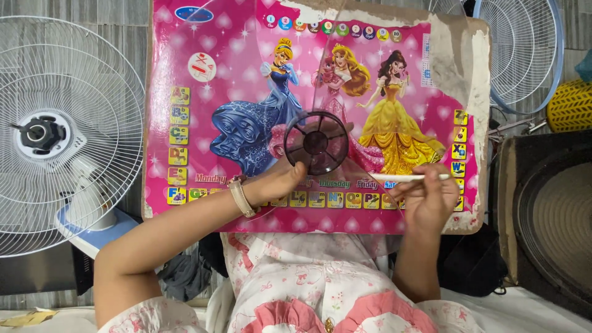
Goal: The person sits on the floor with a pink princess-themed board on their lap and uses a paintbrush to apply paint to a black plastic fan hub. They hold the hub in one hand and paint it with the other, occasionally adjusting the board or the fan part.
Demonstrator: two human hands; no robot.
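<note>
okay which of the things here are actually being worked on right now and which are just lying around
In hand:
- clear fan blade, its dark hub held by the left hand
- thin white stick, held in the right hand
- pink picture board, bearing the blade

Lying about:
- white fan grille with motor, at the left
- blue-rimmed grille, top right
- yellow object
- dark round thing, at the right

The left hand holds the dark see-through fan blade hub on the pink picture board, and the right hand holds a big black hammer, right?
Not quite. The head view shows the right hand holding a thin white stick, not a hammer. The left hand does hold the dark see-through fan blade hub on the pink picture board.
</note>
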